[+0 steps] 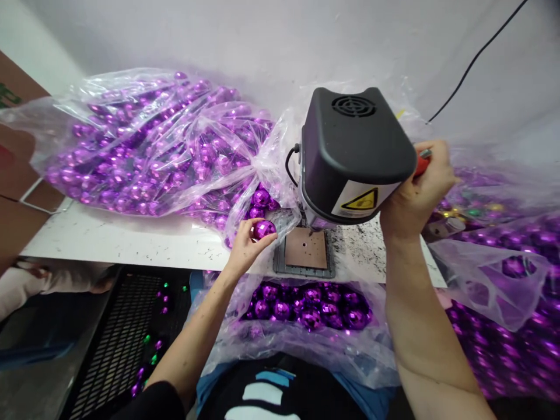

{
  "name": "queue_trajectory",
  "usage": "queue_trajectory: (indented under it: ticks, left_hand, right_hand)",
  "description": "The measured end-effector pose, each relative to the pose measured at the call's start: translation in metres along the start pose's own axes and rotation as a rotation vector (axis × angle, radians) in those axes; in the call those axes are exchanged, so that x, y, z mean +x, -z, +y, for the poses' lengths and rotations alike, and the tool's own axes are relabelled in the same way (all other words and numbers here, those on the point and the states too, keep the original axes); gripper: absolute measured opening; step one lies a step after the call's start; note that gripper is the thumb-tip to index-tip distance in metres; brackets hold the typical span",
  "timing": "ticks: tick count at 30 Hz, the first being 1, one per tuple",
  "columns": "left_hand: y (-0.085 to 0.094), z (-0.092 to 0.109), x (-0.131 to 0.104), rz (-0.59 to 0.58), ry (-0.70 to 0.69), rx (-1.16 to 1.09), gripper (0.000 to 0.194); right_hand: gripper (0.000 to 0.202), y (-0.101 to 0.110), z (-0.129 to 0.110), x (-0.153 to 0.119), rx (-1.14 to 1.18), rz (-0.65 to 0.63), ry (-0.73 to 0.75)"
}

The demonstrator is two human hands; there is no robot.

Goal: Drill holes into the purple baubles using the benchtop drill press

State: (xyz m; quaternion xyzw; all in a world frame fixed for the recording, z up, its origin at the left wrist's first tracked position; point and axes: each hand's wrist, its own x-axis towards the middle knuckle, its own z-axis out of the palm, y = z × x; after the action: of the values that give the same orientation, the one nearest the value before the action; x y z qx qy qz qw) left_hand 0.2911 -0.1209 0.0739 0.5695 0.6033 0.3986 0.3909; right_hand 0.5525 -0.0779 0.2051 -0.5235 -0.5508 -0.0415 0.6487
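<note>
Between the thumb and fingers of my left hand (245, 246) is a shiny purple faceted ball (265, 229). It is held just left of a small brown plate (305, 248) with a hole in it, set on a dark base. Over the plate stands a black machine (356, 137) with a vent on top and a yellow warning label. My right hand (431, 181) is closed round the machine's red handle (422, 165) on its right side. More purple balls (310, 309) lie in an open plastic bag in front of my body.
A large clear bag (153, 151) of purple balls lies on the white table (100, 233). Further bags of purple balls (503, 338) are at the right. A black crate (114, 326) with small beads stands lower left, near a cardboard box (17, 157) and another person's arm (56, 280).
</note>
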Motion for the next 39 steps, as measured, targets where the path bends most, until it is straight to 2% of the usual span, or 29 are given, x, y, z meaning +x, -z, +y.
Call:
queue_trajectory:
  ticks: [2,4,6,8,11,14,19,22,25,29,35,39]
  left_hand:
    - [-0.005,0.008,-0.009,-0.203,0.184,-0.399,0.057]
    - [-0.014,0.011,-0.015,-0.387,0.322,-0.674,0.062]
    - [-0.025,0.01,-0.015,-0.462,0.372,-0.82,0.064]
    - [-0.035,0.005,-0.012,-0.467,0.367,-0.87,0.064]
    - [-0.049,-0.004,-0.008,-0.38,0.292,-0.773,0.064]
    - [-0.06,-0.009,-0.006,-0.289,0.158,-0.512,0.059]
    - [-0.074,-0.011,-0.007,-0.116,-0.231,0.01,0.048]
    - [-0.082,-0.013,-0.009,-0.079,-0.41,0.203,0.049]
    - [-0.088,-0.016,-0.011,-0.071,-0.534,0.312,0.05]
    - [-0.091,-0.014,-0.012,-0.048,-0.557,0.396,0.051]
    - [-0.096,-0.004,-0.012,-0.037,-0.416,0.286,0.044]
    - [-0.103,0.001,-0.016,-0.015,-0.395,0.323,0.034]
  right_hand:
    - [0.056,-0.002,0.001,0.001,0.006,0.01,-0.012]
    - [0.056,-0.003,0.002,0.001,0.003,0.014,-0.016]
    - [0.057,-0.002,0.002,0.0,0.003,0.005,-0.011]
    - [0.059,0.0,0.001,0.0,0.006,-0.015,-0.012]
    - [0.061,0.001,0.0,-0.001,0.012,-0.032,-0.026]
    - [0.061,0.0,-0.001,-0.002,0.01,-0.022,-0.032]
    - [0.061,-0.001,-0.001,-0.002,0.031,-0.014,-0.038]
    - [0.059,-0.001,0.0,-0.002,0.045,-0.016,-0.035]
    - [0.059,-0.001,-0.001,-0.003,0.045,-0.01,-0.037]
    - [0.06,-0.001,-0.002,-0.004,0.037,-0.002,-0.034]
    - [0.056,-0.002,-0.001,-0.004,0.057,0.004,-0.009]
    - [0.053,-0.003,0.0,-0.004,0.067,0.014,-0.007]
